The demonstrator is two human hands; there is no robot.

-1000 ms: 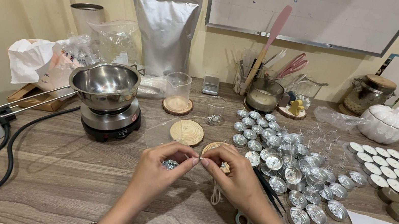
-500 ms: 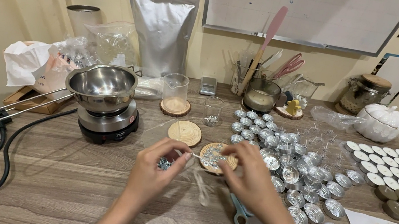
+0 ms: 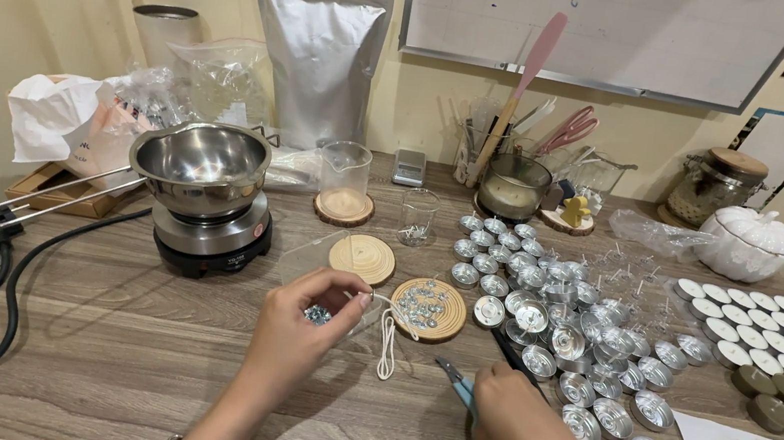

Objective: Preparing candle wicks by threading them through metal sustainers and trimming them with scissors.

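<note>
My left hand [image 3: 303,317] pinches one end of a thin white wick string [image 3: 386,340] between thumb and forefinger; the string loops down onto the wooden table [image 3: 124,336]. Several small metal wick tabs [image 3: 316,314] lie just under that hand. My right hand [image 3: 514,408] rests low on the table, closed over the handles of blue scissors [image 3: 454,379] whose tips point left toward the string. Between the hands sits a round wooden coaster [image 3: 428,308] piled with more metal wick tabs.
Many empty aluminium tealight cups [image 3: 577,345] spread right of the coaster, with filled tealights [image 3: 781,332] further right. A steel pot on a small hotplate [image 3: 203,195] stands at left with its cable [image 3: 18,302]. A foil bag [image 3: 317,59], glass beakers and jars line the back wall.
My right hand left the wick near the coaster, dropped down and took hold of the blue scissors. My left hand kept the wick end, and the string now hangs loose.
</note>
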